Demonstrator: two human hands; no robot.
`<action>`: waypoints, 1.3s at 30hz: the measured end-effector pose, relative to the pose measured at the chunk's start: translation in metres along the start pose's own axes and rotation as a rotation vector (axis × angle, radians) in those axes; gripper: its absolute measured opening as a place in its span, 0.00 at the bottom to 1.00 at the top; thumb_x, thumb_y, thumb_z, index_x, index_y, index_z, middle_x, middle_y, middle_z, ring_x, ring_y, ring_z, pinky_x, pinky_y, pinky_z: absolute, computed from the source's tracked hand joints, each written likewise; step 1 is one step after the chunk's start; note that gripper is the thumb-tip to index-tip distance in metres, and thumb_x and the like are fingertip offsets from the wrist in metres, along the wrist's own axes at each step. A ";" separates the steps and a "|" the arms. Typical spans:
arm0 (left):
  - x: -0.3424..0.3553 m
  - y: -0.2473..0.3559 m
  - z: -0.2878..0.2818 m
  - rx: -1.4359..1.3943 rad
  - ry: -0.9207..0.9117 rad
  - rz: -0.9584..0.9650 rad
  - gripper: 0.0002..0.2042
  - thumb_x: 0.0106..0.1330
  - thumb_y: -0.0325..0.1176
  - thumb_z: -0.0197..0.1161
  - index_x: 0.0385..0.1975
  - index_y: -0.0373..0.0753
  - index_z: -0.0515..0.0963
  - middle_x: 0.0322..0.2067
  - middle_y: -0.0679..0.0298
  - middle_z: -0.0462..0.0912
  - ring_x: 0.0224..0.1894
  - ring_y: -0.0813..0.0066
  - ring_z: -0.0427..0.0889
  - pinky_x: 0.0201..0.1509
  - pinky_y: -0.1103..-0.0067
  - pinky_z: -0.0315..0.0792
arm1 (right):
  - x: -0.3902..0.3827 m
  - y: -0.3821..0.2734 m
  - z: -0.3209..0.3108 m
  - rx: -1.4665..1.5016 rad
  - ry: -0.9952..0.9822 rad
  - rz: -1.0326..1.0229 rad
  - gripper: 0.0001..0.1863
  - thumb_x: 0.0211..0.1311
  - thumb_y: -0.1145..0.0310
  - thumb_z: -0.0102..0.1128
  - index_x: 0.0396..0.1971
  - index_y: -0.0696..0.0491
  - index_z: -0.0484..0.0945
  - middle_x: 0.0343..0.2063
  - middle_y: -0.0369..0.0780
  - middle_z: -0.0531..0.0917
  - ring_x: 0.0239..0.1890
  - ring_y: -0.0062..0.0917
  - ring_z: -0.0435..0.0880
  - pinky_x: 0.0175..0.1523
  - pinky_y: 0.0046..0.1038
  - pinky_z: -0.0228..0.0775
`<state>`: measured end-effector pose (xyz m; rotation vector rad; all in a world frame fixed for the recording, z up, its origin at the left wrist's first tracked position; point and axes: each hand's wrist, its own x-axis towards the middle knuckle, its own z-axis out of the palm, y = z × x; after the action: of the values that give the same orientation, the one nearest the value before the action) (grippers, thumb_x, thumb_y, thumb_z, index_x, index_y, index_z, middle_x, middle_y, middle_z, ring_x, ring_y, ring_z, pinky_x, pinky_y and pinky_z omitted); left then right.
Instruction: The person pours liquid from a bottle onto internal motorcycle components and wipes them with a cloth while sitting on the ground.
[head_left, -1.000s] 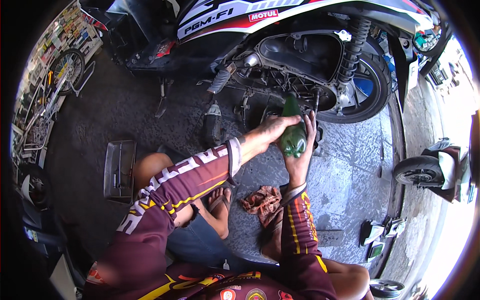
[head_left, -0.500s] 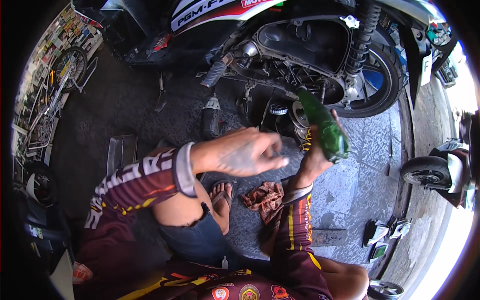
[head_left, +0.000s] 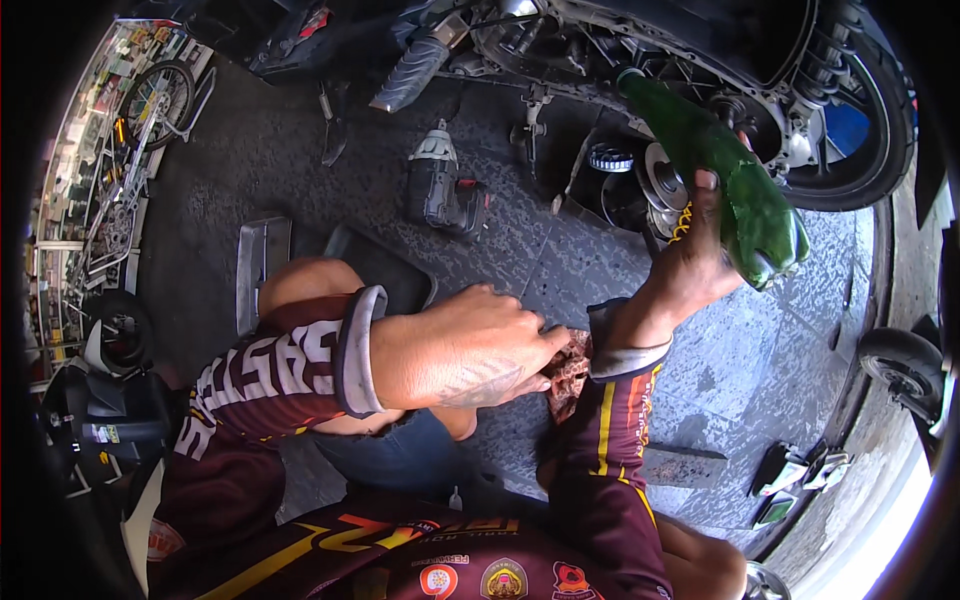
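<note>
Green bottle (head_left: 730, 165) sits far right, tilted, neck pointing far-left, before the motorcycle casing (head_left: 700, 30). Right hand (head_left: 692, 258) has fingers wrapped around its body, apparently leaving the neck unobstructed. Left hand (head_left: 480, 345) has fingers curled beside the reddish rag (head_left: 572, 375); grip cannot be determined.

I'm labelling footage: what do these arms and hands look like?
The maroon left sleeve bears white lettering; the maroon right sleeve has yellow and orange stripes. Both have grey cuffs. The left hand shows a dark marking; it and the right hand wear no gloves.
</note>
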<state>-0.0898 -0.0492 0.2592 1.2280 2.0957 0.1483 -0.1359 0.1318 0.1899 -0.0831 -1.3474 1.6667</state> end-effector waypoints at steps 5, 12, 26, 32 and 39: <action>0.002 0.003 -0.001 0.021 -0.005 0.003 0.22 0.67 0.46 0.58 0.51 0.34 0.71 0.35 0.54 0.82 0.42 0.55 0.83 0.48 0.61 0.76 | 0.005 0.002 -0.005 0.032 0.056 0.009 0.24 0.52 0.79 0.71 0.50 0.63 0.75 0.52 0.49 0.80 0.54 0.35 0.79 0.61 0.38 0.70; -0.002 0.005 0.000 0.024 0.057 0.062 0.23 0.66 0.46 0.59 0.54 0.34 0.71 0.35 0.56 0.81 0.40 0.58 0.83 0.47 0.64 0.76 | 0.010 0.005 0.012 0.061 0.073 -0.056 0.20 0.56 0.77 0.66 0.49 0.66 0.76 0.47 0.49 0.82 0.50 0.34 0.81 0.61 0.37 0.70; -0.010 -0.004 0.004 0.018 0.118 0.056 0.24 0.64 0.43 0.61 0.55 0.33 0.71 0.40 0.56 0.82 0.41 0.61 0.83 0.47 0.67 0.77 | 0.013 0.023 0.025 0.078 0.048 -0.086 0.19 0.55 0.75 0.68 0.46 0.64 0.78 0.43 0.46 0.83 0.46 0.32 0.83 0.56 0.34 0.73; -0.010 -0.007 0.002 0.021 0.107 0.056 0.25 0.64 0.45 0.61 0.55 0.33 0.71 0.41 0.57 0.82 0.40 0.65 0.83 0.46 0.69 0.75 | 0.006 0.034 0.029 0.245 0.057 0.075 0.24 0.49 0.79 0.74 0.47 0.61 0.75 0.44 0.46 0.84 0.47 0.29 0.83 0.58 0.31 0.72; -0.007 -0.009 0.003 0.075 0.101 0.042 0.26 0.64 0.47 0.60 0.55 0.33 0.72 0.39 0.59 0.81 0.38 0.66 0.83 0.46 0.69 0.74 | 0.002 0.045 0.033 0.258 0.056 0.142 0.19 0.55 0.78 0.68 0.47 0.64 0.76 0.43 0.47 0.83 0.46 0.32 0.83 0.56 0.32 0.75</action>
<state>-0.0929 -0.0601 0.2568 1.3351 2.1803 0.1553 -0.1831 0.1124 0.1684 -0.0748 -1.0959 1.9306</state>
